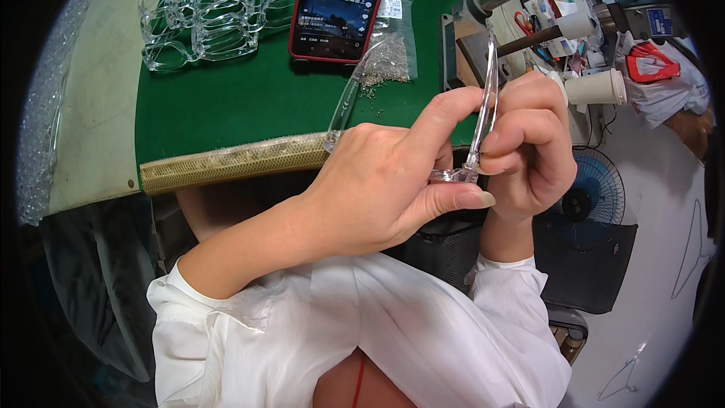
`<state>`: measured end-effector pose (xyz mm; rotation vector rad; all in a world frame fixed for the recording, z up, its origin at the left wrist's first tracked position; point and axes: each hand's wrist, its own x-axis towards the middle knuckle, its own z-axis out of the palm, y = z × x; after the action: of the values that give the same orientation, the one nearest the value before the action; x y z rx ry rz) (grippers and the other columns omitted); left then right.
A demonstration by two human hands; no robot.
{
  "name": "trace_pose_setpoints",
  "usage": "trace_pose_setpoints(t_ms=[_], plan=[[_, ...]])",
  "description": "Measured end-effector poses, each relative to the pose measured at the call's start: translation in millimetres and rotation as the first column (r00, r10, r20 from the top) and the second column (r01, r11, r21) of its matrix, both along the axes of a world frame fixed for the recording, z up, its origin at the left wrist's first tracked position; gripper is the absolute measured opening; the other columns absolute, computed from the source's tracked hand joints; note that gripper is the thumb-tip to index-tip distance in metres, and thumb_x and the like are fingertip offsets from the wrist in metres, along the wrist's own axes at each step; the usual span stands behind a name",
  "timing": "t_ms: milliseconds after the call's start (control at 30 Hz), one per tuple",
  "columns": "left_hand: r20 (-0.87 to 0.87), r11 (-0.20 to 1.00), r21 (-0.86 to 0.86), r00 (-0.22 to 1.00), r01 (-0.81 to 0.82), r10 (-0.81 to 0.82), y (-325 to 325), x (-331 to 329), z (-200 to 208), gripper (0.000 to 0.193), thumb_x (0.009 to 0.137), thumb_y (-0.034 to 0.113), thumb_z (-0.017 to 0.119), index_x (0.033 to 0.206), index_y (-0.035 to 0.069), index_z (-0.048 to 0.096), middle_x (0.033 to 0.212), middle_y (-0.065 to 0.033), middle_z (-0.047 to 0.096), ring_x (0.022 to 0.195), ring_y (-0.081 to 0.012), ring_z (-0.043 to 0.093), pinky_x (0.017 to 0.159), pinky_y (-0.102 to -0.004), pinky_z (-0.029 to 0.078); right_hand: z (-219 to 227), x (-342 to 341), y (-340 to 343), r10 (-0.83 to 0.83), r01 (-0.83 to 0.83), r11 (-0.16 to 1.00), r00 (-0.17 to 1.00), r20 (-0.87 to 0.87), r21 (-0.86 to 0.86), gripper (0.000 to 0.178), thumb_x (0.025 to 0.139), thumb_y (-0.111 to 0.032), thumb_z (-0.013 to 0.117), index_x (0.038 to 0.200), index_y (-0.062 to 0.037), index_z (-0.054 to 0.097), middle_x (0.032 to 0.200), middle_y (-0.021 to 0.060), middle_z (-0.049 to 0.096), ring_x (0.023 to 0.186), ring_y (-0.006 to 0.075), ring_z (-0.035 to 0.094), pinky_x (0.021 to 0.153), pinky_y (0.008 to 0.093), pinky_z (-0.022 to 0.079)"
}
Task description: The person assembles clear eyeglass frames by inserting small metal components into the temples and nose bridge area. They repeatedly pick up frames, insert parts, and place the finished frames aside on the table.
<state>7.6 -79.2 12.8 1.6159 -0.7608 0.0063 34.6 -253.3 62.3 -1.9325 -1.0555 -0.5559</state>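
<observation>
Spectacles of clear plastic (482,121) are held up between your two hands, nearer you than the phone (340,7) and to its right, one temple (490,75) pointing away from you and the other temple (344,109) showing past your left knuckles. Your left hand (370,177) grips the front near the hinge corner (470,172), thumb on the near side; your right hand (532,147) pinches the first temple just above that corner. Good handling here probably means keeping the front firm, your pinch close to the hinge, and any push gentle, since thin plastic may crack. Just right of the phone, loose bits lie beside a bag of tiny metal pieces (393,53), best left undisturbed; left of it sits a heap of clear frames (219,15).
</observation>
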Motion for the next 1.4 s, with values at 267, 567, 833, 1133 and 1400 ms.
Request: trace_pose_setpoints(t_ms=[267, 567, 833, 1133, 1400], plan=[[-0.122, 0.997, -0.043, 0.990, 0.065, -0.070, 0.4, -1.8, 6.3, 0.072, 0.089, 0.043, 0.058, 0.136, -0.002, 0.026, 0.080, -0.0104, 0.067, 0.072, -0.0211, 0.068, 0.068, -0.0253, 0.049, -2.9, 3.5, 1.8, 0.011, -0.012, 1.000, 0.998, 0.065, 0.017, 0.023, 0.071, -0.023, 0.073, 0.076, -0.0040, 0.061, 0.075, 0.0063, 0.056, 0.067, 0.0179, 0.052, 0.056, 0.0261, 0.039], [-0.198, 0.991, -0.091, 0.974, 0.097, -0.114, 1.1, -1.5, 7.0, 0.076, 0.089, 0.047, 0.056, 0.137, -0.002, 0.024, 0.077, -0.0071, 0.065, 0.071, -0.0138, 0.064, 0.069, -0.0239, 0.049, -3.4, 7.9, 1.5, 0.080, -0.078, 0.991, 0.997, -0.013, 0.108, 0.023, 0.070, -0.019, 0.075, 0.077, -0.0031, 0.060, 0.075, 0.0058, 0.055, 0.066, 0.0159, 0.050, 0.056, 0.0245, 0.038], [-0.283, 0.974, -0.169, 0.940, 0.147, -0.191, 1.9, -1.0, 8.4, 0.077, 0.090, 0.046, 0.056, 0.138, -0.002, 0.021, 0.079, -0.0057, 0.063, 0.074, -0.0106, 0.061, 0.071, -0.0226, 0.047, -0.8, 10.2, 1.5, 0.099, -0.095, 0.990, 0.995, -0.035, 0.108, 0.022, 0.070, -0.019, 0.075, 0.076, -0.0033, 0.061, 0.075, 0.0060, 0.055, 0.066, 0.0153, 0.049, 0.055, 0.0244, 0.038], [-0.259, 0.980, -0.145, 0.950, 0.138, -0.172, 1.9, 0.5, 8.1, 0.075, 0.090, 0.045, 0.056, 0.138, -0.003, 0.022, 0.080, -0.0065, 0.064, 0.075, -0.0103, 0.061, 0.071, -0.0229, 0.047, 1.2, 10.1, 1.2, 0.051, -0.052, 0.999, 0.997, 0.059, 0.016, 0.024, 0.073, -0.025, 0.072, 0.076, -0.0036, 0.062, 0.074, 0.0056, 0.056, 0.065, 0.0161, 0.050, 0.054, 0.0255, 0.038], [-0.229, 0.980, -0.167, 0.962, 0.111, -0.148, -1.2, 2.0, 4.3, 0.073, 0.091, 0.043, 0.056, 0.137, -0.003, 0.024, 0.083, -0.0077, 0.063, 0.075, -0.0110, 0.060, 0.071, -0.0230, 0.047, -3.3, 10.1, 1.9, 0.042, -0.044, 0.999, 0.997, 0.069, 0.031, 0.027, 0.077, -0.028, 0.070, 0.075, -0.0034, 0.060, 0.074, 0.0066, 0.055, 0.065, 0.0167, 0.050, 0.054, 0.0253, 0.038]])
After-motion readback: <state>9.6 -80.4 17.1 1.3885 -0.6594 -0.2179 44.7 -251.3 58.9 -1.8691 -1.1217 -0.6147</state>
